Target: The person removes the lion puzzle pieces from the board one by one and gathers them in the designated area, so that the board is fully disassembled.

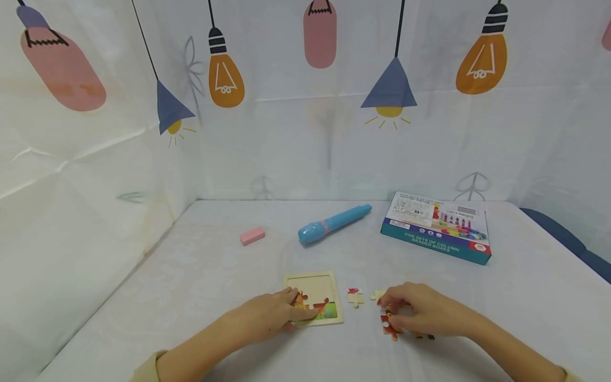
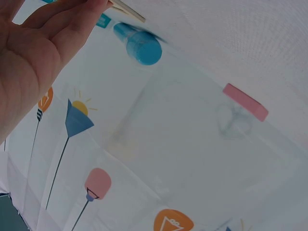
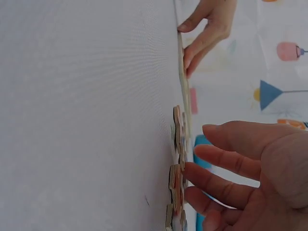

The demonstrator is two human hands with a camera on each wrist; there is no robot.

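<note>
Fingers and thumb of the left hand (image 1: 260, 318) are spread apart and rest on the square wooden puzzle tray (image 1: 317, 284), which lies flat on the white table (image 1: 205, 281). Some picture pieces (image 1: 329, 311) sit in its bottom part. Right of it, the right hand (image 1: 427, 310) bends loosely over a bunch of loose jigsaw pieces (image 1: 391, 333), with thumb and fingers apart. One small jigsaw piece (image 1: 355, 299) lies between. Farther back are a pink block (image 1: 252, 236), a blue toy microphone (image 1: 335, 222) and a beaded boxes carton (image 1: 434, 241).
</note>
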